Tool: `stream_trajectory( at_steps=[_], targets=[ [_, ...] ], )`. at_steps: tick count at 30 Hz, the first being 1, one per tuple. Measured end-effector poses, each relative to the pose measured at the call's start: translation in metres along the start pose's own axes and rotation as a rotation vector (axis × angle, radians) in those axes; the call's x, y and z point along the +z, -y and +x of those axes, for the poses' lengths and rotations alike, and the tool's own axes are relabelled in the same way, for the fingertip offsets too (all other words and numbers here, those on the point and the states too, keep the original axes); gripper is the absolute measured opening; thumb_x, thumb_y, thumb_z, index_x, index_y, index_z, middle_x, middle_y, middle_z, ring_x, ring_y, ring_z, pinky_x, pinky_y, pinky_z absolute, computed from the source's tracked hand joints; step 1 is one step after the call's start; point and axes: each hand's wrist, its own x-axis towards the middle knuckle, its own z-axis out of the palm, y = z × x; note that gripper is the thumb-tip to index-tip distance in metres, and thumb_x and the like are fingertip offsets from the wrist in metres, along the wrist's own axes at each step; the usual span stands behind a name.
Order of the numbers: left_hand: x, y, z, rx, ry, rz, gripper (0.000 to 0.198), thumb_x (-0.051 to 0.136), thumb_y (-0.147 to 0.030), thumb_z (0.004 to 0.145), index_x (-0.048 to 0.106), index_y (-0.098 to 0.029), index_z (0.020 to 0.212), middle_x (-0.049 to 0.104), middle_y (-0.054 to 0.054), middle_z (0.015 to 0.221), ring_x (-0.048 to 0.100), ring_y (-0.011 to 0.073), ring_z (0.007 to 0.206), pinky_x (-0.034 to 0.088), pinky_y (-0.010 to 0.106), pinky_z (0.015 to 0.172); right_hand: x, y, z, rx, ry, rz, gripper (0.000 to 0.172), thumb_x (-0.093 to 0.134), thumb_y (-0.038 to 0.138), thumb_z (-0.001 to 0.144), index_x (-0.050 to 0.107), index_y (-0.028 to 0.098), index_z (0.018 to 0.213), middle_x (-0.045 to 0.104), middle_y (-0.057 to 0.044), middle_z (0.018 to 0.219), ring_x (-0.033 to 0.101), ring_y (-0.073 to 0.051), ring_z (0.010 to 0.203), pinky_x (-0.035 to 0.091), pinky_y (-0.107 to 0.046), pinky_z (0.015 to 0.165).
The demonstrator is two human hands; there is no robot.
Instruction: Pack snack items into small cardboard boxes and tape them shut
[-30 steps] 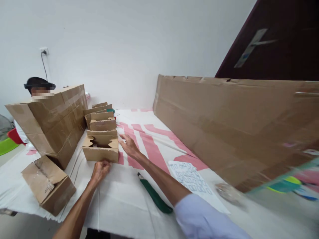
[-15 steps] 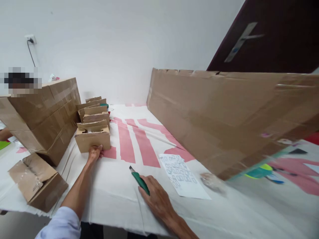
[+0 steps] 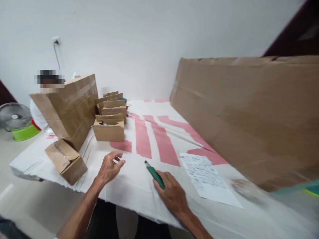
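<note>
My right hand [image 3: 172, 192] is wrapped round the green handle of a utility knife [image 3: 155, 176], its blade end pointing away from me to the upper left. Fingers apart and holding nothing, my left hand [image 3: 111, 167] hovers over or rests on the white cloth, just in front of a row of small cardboard boxes. The nearest small open cardboard box [image 3: 109, 132] has its flap raised; behind it several more boxes [image 3: 113, 105] stand in line. To the left of my left hand, a closed taped carton [image 3: 66, 159] sits tilted at the table edge.
A large cardboard panel [image 3: 249, 116] stands along the right side. Stacked taped cardboard [image 3: 74, 103] rises on the left, with a person [image 3: 50, 79] behind it. A drawn sheet of paper [image 3: 211, 181] and a blurred clear plastic item [image 3: 245, 187] lie on the cloth [image 3: 134, 179]. A fan [image 3: 15, 116] stands far left.
My left hand has let go of the nearest small box and drawn back toward me, fingers spread. The view has turned left. The knife stays in my right hand.
</note>
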Motion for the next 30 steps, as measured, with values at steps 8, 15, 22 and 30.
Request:
stream_trajectory(
  at_steps=[8, 15, 22, 30],
  targets=[
    [-0.151, -0.024, -0.097, 0.271, -0.852, 0.391, 0.030, 0.073, -0.041, 0.089, 0.073, -0.024, 0.114, 0.070, 0.011, 0.126, 0.063, 0.0322, 0.128, 0.045, 0.052, 0.118, -0.004, -0.001, -0.004, 0.010, 0.033, 0.022, 0.030, 0.051, 0.037, 0.095, 0.064, 0.026, 0.120, 0.068, -0.009, 0.097, 0.066, -0.029, 0.091, 0.053, -0.042, 0.081],
    [-0.265, 0.063, -0.051, -0.315, -0.834, -0.066, 0.078, 0.078, -0.058, 0.065, 0.064, -0.015, 0.128, 0.069, 0.015, 0.127, 0.063, 0.0351, 0.126, 0.049, 0.050, 0.110, -0.007, 0.004, -0.001, 0.019, 0.048, -0.032, 0.031, 0.051, 0.034, 0.095, 0.066, 0.022, 0.119, 0.066, -0.009, 0.096, 0.064, -0.028, 0.091, 0.052, -0.040, 0.081],
    [-0.234, 0.081, -0.051, -0.294, -0.715, -0.069, 0.076, 0.084, -0.057, 0.050, 0.069, -0.016, 0.112, 0.071, 0.003, 0.095, 0.066, 0.0276, 0.099, 0.053, 0.043, 0.097, -0.010, 0.007, 0.001, 0.040, 0.068, -0.021, 0.030, 0.052, 0.032, 0.094, 0.066, 0.022, 0.119, 0.066, -0.009, 0.099, 0.062, -0.027, 0.093, 0.051, -0.039, 0.084],
    [-0.126, 0.040, -0.106, -0.280, -0.253, 0.026, 0.080, 0.083, -0.069, 0.065, 0.068, -0.021, 0.127, 0.074, 0.011, 0.117, 0.069, 0.0292, 0.093, 0.059, 0.043, 0.086, -0.013, 0.007, 0.003, 0.079, 0.044, 0.015, 0.029, 0.053, 0.031, 0.095, 0.066, 0.022, 0.119, 0.066, -0.010, 0.102, 0.060, -0.028, 0.097, 0.051, -0.042, 0.090]
  ],
)
